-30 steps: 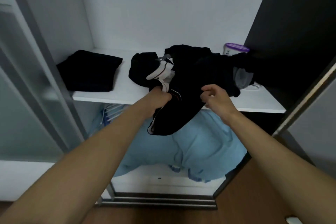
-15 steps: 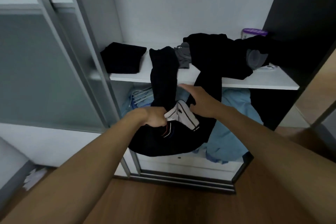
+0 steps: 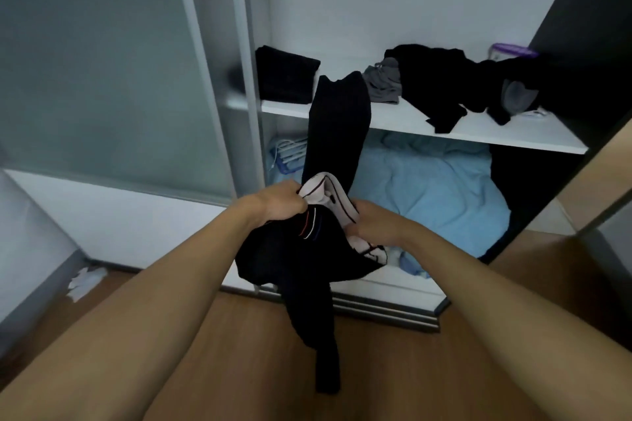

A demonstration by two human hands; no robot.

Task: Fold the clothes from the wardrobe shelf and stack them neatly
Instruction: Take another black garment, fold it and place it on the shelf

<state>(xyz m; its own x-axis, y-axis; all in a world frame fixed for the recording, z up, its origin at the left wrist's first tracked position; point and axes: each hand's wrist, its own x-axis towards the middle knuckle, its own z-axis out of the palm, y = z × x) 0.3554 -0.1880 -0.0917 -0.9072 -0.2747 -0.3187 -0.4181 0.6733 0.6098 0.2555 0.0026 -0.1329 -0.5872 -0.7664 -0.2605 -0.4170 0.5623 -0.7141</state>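
I hold a black garment [image 3: 297, 256] with a white striped lining in front of the wardrobe. My left hand [image 3: 277, 203] grips its waistband at the top left and my right hand [image 3: 372, 220] grips it at the right. One leg still reaches up over the edge of the white shelf [image 3: 506, 135]; the other hangs toward the floor. A folded black garment [image 3: 285, 77] lies on the shelf's left end. A heap of black clothes [image 3: 441, 82] with a grey garment [image 3: 383, 82] beside it fills the shelf's right half.
A light blue blanket [image 3: 431, 188] fills the compartment under the shelf, with hangers [image 3: 289, 152] at its left. The frosted sliding door [image 3: 102, 72] stands on the left. A purple-lidded container [image 3: 509, 51] sits at the shelf's back right. Crumpled white paper [image 3: 83, 282] lies on the wooden floor.
The black garment has come off the shelf and down toward me, held in both hands. I have stepped back, so the wardrobe looks farther away and more floor shows.
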